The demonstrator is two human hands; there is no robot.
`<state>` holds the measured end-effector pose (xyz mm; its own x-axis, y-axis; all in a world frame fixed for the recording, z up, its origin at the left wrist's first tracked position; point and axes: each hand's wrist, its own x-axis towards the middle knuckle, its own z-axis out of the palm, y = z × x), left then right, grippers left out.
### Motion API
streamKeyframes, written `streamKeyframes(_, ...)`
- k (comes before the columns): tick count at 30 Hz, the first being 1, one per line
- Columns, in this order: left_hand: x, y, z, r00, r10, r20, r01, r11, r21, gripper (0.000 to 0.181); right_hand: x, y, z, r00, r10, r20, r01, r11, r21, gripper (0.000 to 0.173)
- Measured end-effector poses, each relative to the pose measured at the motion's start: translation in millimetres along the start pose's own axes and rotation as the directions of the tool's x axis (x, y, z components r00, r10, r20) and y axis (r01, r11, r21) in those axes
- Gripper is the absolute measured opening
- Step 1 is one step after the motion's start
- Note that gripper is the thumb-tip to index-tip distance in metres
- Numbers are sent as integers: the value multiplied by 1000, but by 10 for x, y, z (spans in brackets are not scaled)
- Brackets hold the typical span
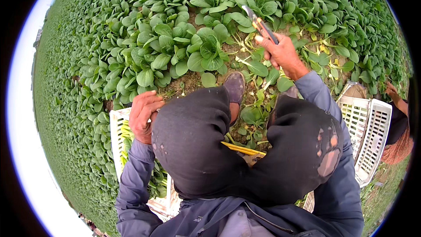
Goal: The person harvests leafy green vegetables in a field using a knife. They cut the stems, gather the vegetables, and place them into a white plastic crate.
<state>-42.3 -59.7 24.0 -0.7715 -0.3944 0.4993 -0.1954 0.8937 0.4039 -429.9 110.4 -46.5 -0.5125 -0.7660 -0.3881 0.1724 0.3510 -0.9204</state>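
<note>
My right hand [283, 52] grips the dark and orange handle of a curved-blade cutting tool [263, 28], its metal tip pointing up and to the left over the leaves. Beneath that hand, loose green leaves and cut stalks [258, 67] lie on the soil. My left hand [143, 115] rests beside my left knee, above a corner of a white plastic crate; its fingers are bent and nothing shows in them. Leafy bok choy plants [209, 49] stand rooted just ahead of my left shoe.
The white crate [115, 144] at my left side holds green vegetables. White slatted crates [371, 141] stand at my right. Beyond them, at the right rim, another person's arm [398, 102] reaches toward the plants. A yellow bar [245, 149] shows between my legs. Dense rows of plants spread ahead and left.
</note>
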Motion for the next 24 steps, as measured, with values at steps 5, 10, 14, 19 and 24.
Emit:
streamKeyframes(5, 1011, 62, 1215, 949, 172, 265, -158, 985, -72, 19, 141, 1113, 80, 971, 230, 67, -224, 971, -83, 43)
streamKeyframes(10, 1302, -234, 2380, 747, 122, 653, -363, 898, 248, 38, 402, 1449, 299, 956, 264, 126, -246, 959, -144, 46)
streamKeyframes(14, 1186, -630, 2715, 593, -156, 790, -436, 763, 478, 37, 726, 1595, 413, 950, 239, 202, -189, 953, -237, 44)
streamKeyframes(19, 975, -816, 2754, 610, -274, 744, -366, 735, 571, 30, 1115, 1823, 567, 954, 179, 241, -106, 952, -289, 49)
streamKeyframes(24, 804, -850, 2717, 683, -332, 650, -194, 776, 600, 31, 1385, 1892, 675, 947, 191, 257, -70, 907, -416, 50)
